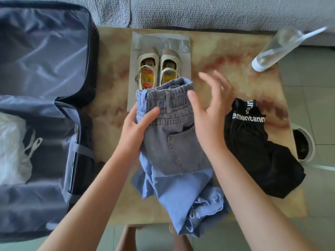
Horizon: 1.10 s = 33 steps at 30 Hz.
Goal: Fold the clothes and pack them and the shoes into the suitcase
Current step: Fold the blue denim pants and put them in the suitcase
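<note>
Grey-blue jeans (174, 147) lie folded lengthwise in the middle of the table, waistband away from me and the legs hanging over the near edge. My left hand (137, 127) grips the left side of the jeans just below the waistband, thumb on top. My right hand (208, 109) hovers at their right side with straight, spread fingers, blurred by motion. A pair of cream children's shoes (157, 67) stands on grey paper beyond the waistband. A black garment with white lettering (257, 147) lies crumpled at the right. The open dark suitcase (43, 105) fills the left.
The marbled table (226, 57) carries a clear bottle with a white cap (277, 49) lying at its far right corner. A white plastic bag (12, 149) sits in the suitcase's near half. A grey sofa (199, 11) runs along the back. A round bin (302, 144) stands right of the table.
</note>
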Each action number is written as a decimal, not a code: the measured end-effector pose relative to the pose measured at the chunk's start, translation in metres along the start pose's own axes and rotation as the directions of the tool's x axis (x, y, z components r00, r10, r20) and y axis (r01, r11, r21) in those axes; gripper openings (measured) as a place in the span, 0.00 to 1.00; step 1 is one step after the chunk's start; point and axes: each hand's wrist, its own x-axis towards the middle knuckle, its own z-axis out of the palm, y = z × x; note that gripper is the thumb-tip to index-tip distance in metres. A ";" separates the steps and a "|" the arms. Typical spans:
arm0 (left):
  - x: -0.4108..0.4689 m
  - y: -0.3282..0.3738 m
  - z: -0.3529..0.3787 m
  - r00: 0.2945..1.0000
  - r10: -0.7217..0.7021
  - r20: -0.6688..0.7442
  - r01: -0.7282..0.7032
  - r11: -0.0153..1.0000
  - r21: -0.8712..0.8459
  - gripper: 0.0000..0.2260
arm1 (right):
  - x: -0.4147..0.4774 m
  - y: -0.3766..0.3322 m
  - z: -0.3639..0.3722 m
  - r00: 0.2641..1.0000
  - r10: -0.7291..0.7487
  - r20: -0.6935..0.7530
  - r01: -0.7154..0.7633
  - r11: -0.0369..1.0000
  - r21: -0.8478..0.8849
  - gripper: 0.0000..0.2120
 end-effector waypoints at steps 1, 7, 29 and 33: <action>-0.001 -0.001 -0.009 1.000 -0.023 0.002 0.023 0.999 -0.029 0.15 | -0.001 0.010 -0.004 0.993 0.107 0.049 -0.107 0.994 -0.002 0.20; -0.009 0.003 -0.048 0.994 -0.093 0.063 0.103 0.979 -0.178 0.18 | -0.006 0.060 0.003 0.412 0.389 0.824 -0.705 0.709 0.018 0.44; -0.065 0.019 -0.200 0.885 0.168 -0.434 -0.104 0.980 0.169 0.23 | -0.020 -0.103 0.143 0.547 -0.035 0.836 -0.254 0.945 0.206 0.07; -0.082 0.013 -0.238 0.783 0.168 -0.599 -0.157 0.985 0.072 0.21 | -0.044 -0.140 0.199 0.557 -0.111 0.823 -0.048 0.985 0.165 0.17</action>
